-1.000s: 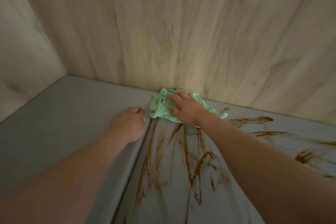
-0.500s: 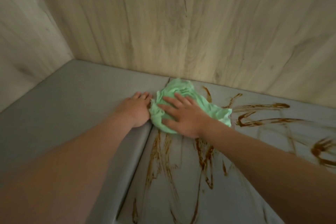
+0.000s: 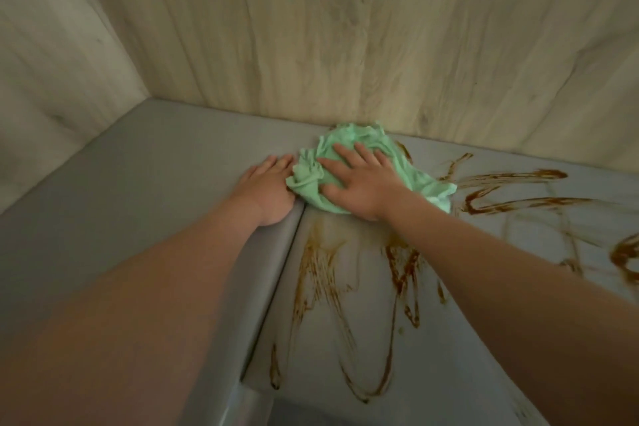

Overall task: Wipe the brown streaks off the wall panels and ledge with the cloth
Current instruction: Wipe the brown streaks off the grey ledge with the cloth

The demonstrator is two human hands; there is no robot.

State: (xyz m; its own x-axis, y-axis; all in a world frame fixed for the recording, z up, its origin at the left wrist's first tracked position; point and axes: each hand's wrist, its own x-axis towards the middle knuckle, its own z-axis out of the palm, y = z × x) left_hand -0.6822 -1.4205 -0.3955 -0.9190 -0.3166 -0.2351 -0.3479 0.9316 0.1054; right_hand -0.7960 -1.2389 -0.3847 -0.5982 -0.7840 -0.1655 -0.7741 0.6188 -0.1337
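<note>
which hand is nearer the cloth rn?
Right. Right hand lies flat on the cloth, fingers spread. Left hand rests on the ledge, just beside the cloth's left edge.

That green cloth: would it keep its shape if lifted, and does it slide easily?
Probably floppy: the cloth lies bunched in soft folds, so it would likely droop if lifted. It looks thin, so probably light. Under the flat right hand it likely slides over the smooth grey panel, crumpling rather than rolling.

Cloth (image 3: pixel 411 180) on ledge (image 3: pixel 155 166), against wall panels (image 3: pixel 345 45). R hand (image 3: pixel 359 183) on cloth, L hand (image 3: pixel 269 190) just left. Streaks (image 3: pixel 401 266) in front and to the right.
</note>
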